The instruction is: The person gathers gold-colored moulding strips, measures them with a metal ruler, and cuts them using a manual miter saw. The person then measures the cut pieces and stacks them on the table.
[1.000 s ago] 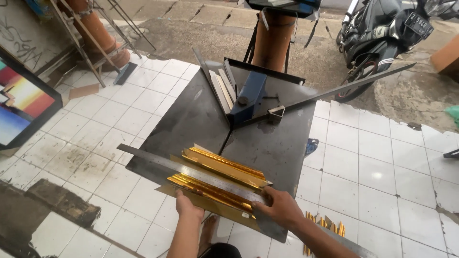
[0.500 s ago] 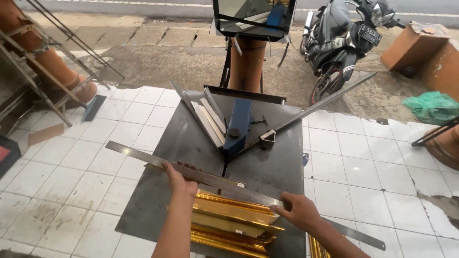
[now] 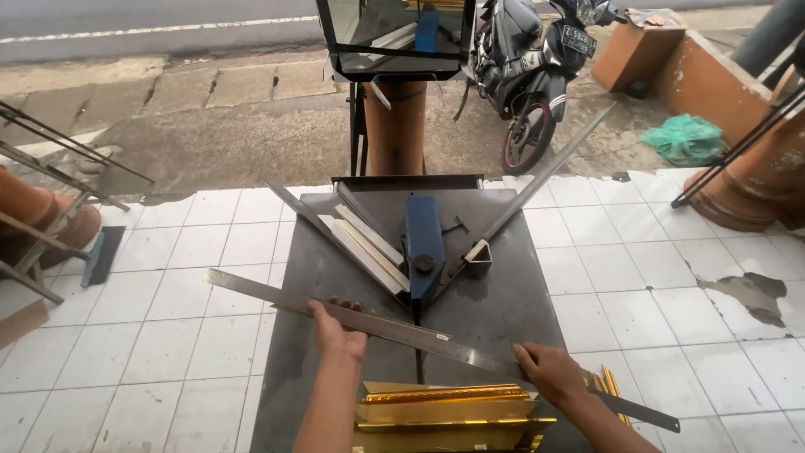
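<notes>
A long steel ruler (image 3: 268, 294) lies slantwise across the dark metal worktable (image 3: 511, 294). My left hand (image 3: 338, 330) grips the ruler near its middle. My right hand (image 3: 552, 373) presses on it nearer its right end, which sticks out past the table edge. Just below both hands lies a stack of gold picture-frame mouldings (image 3: 449, 415) at the table's near edge. Beyond the ruler stands a blue mitre cutter (image 3: 424, 243) with V-shaped metal fences.
Pale moulding strips (image 3: 365, 245) rest against the left fence. More gold strips (image 3: 612, 386) lean beside the table on the right. White floor tiles surround the table. A motorcycle (image 3: 532, 75), a green bag (image 3: 688, 138) and brown pots (image 3: 759, 180) stand behind.
The camera tilted up. Both hands moved the ruler up off the gold mouldings and further onto the table, toward the cutter; the mouldings now lie below the ruler.
</notes>
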